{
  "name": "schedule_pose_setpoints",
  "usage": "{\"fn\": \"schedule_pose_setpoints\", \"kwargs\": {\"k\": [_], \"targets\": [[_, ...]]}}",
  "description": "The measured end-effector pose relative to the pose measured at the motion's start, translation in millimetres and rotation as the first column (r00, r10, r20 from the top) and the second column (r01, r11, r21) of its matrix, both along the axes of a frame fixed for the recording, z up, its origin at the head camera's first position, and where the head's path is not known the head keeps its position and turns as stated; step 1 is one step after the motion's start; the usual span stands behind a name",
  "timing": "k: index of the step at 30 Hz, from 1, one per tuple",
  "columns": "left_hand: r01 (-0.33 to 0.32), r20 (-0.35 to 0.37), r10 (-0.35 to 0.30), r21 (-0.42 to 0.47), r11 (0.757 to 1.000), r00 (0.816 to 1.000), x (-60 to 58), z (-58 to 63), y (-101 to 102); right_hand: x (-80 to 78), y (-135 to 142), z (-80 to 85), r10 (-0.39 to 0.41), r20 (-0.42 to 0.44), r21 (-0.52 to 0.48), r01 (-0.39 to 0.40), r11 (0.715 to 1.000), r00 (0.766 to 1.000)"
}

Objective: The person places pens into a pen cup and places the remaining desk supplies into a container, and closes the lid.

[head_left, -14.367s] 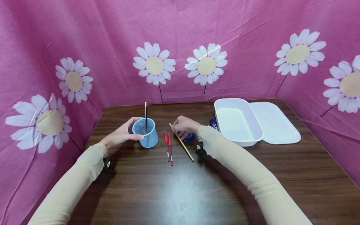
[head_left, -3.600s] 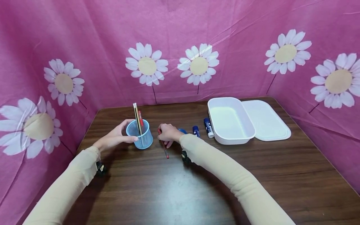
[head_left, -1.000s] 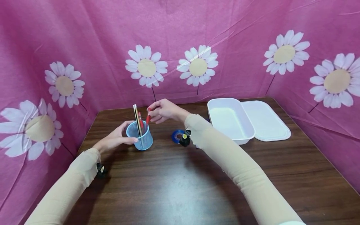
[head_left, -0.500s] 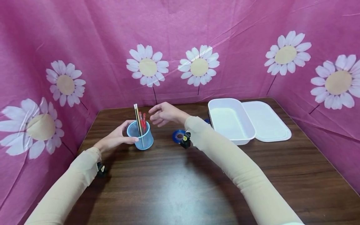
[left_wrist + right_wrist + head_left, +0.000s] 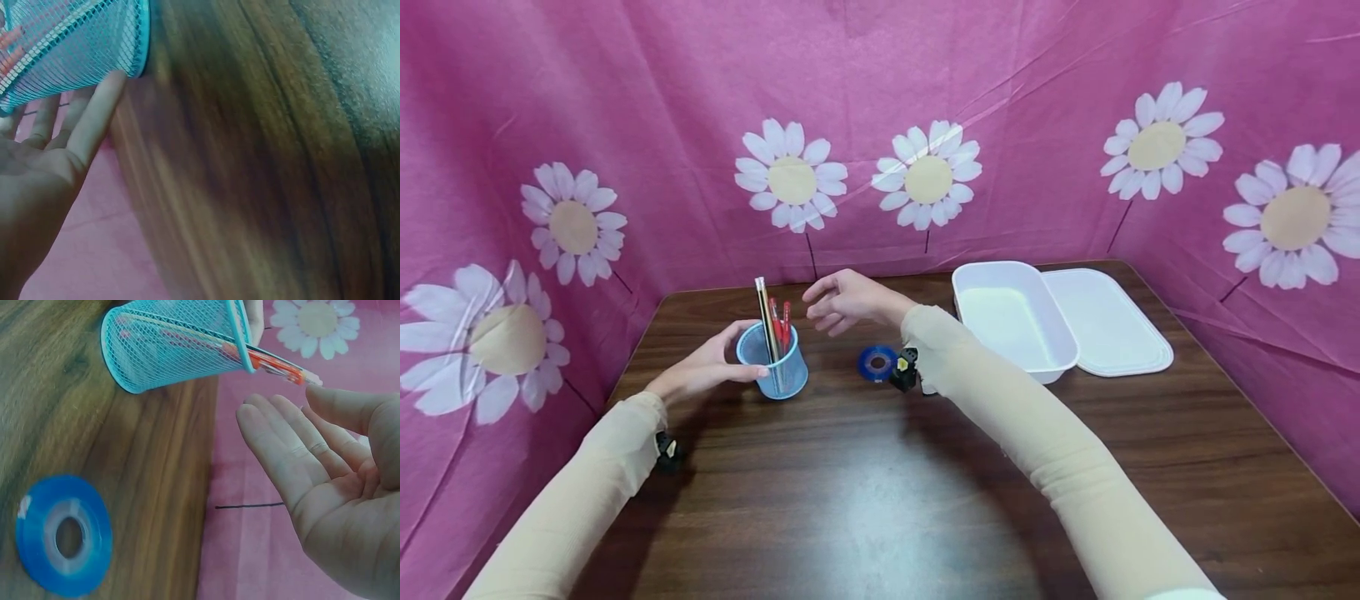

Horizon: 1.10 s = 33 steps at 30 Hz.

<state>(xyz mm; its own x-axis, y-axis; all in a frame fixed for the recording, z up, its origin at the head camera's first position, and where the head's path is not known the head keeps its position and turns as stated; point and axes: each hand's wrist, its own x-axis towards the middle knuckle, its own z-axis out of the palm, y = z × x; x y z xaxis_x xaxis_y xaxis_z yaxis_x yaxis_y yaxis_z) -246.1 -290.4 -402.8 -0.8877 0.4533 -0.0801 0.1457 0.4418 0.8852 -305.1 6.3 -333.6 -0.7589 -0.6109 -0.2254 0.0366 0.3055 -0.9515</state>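
Observation:
A light blue mesh pencil cup (image 5: 783, 377) stands upright on the table's left side. My left hand (image 5: 713, 363) holds it from the left, thumb along the near side and fingers behind. Out of the cup lean two pencils (image 5: 764, 307) and two red pens (image 5: 786, 317), also seen in the right wrist view, where the pens (image 5: 275, 365) poke past the rim. My right hand (image 5: 850, 300) hovers just right of the cup, fingers loosely extended, holding nothing. In the right wrist view its palm shows bare. Below that hand lies a blue tape roll (image 5: 877, 363).
An open white plastic box (image 5: 1011, 321) stands at the back right, its white lid (image 5: 1120, 325) flat beside it. My right sleeve (image 5: 1000, 392) covers most of what lies left of the box. A pink flowered cloth (image 5: 865, 75) hangs behind the wooden table (image 5: 820, 500).
Earlier, the red pens and a pencil lay on the table; now they stand in the cup. My right hand has let go of the last red pen and drawn slightly right.

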Motion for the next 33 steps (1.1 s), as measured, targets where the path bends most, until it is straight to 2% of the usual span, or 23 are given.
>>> {"fn": "schedule_pose_setpoints", "kwargs": {"k": [3,5,6,7,8,10,11,12,13,14,16,18,20,22,24,27,30,33], "targets": [[-0.020,-0.056,0.017,-0.068,0.997,0.998,6.0,7.1,3,2.3,15,6.7,-0.001,-0.027,0.012,0.001,1.000,1.000],[-0.032,-0.173,0.010,-0.124,0.992,0.985,9.7,10.1,10,3.6,31,9.5,-0.007,-0.055,0.021,0.008,1.000,0.998],[-0.041,-0.253,0.003,-0.145,0.988,0.967,12.0,11.6,14,4.8,41,10.9,-0.008,-0.079,0.035,0.011,0.999,0.997],[-0.054,-0.344,-0.007,-0.168,0.984,0.939,14.5,13.3,20,6.5,52,12.8,-0.009,-0.106,0.051,0.015,0.999,0.994],[-0.068,-0.435,-0.024,-0.195,0.978,0.900,17.6,15.8,26,8.1,63,14.3,-0.011,-0.132,0.063,0.019,0.998,0.991],[-0.096,-0.589,-0.060,-0.229,0.969,0.806,24.4,20.6,42,12.6,86,17.3,-0.023,-0.174,0.082,0.037,0.996,0.985],[-0.099,-0.634,-0.073,-0.232,0.968,0.770,28.5,23.8,51,15.2,98,19.0,-0.029,-0.192,0.094,0.048,0.994,0.981],[-0.090,-0.655,-0.089,-0.235,0.968,0.750,32.8,27.5,61,18.0,110,20.4,-0.039,-0.210,0.108,0.063,0.992,0.977],[-0.076,-0.659,-0.101,-0.235,0.969,0.745,37.2,31.2,72,20.8,122,21.8,-0.050,-0.226,0.115,0.078,0.990,0.973],[-0.054,-0.644,-0.110,-0.230,0.972,0.757,41.4,34.8,82,23.6,134,22.8,-0.063,-0.241,0.121,0.094,0.988,0.968],[-0.017,-0.586,-0.108,-0.203,0.979,0.803,47.4,40.0,103,29.5,157,23.7,-0.087,-0.283,0.150,0.134,0.980,0.955],[0.018,-0.490,-0.098,-0.165,0.986,0.866,49.9,42.9,124,35.7,182,22.1,-0.110,-0.319,0.166,0.170,0.972,0.941],[0.051,-0.382,-0.096,-0.125,0.991,0.919,47.2,43.1,142,42.1,206,19.8,-0.124,-0.364,0.190,0.204,0.960,0.923],[0.078,-0.287,-0.105,-0.104,0.991,0.952,42.0,39.7,159,49.8,232,15.6,-0.135,-0.412,0.228,0.246,0.942,0.901],[0.101,-0.196,-0.119,-0.097,0.990,0.973,36.1,34.0,175,58.1,256,9.5,-0.143,-0.457,0.256,0.284,0.924,0.878],[0.119,-0.112,-0.132,-0.122,0.985,0.985,27.3,21.7,197,69.8,290,-3.4,-0.169,-0.508,0.291,0.353,0.889,0.845],[0.121,-0.044,-0.128,-0.127,0.984,0.991,20.0,9.3,213,80.1,317,-18.9,-0.216,-0.513,0.278,0.399,0.874,0.831],[0.113,0.043,-0.110,-0.078,0.990,0.993,14.5,0.7,225,88.2,336,-32.4,-0.238,-0.509,0.271,0.416,0.868,0.827]]}}
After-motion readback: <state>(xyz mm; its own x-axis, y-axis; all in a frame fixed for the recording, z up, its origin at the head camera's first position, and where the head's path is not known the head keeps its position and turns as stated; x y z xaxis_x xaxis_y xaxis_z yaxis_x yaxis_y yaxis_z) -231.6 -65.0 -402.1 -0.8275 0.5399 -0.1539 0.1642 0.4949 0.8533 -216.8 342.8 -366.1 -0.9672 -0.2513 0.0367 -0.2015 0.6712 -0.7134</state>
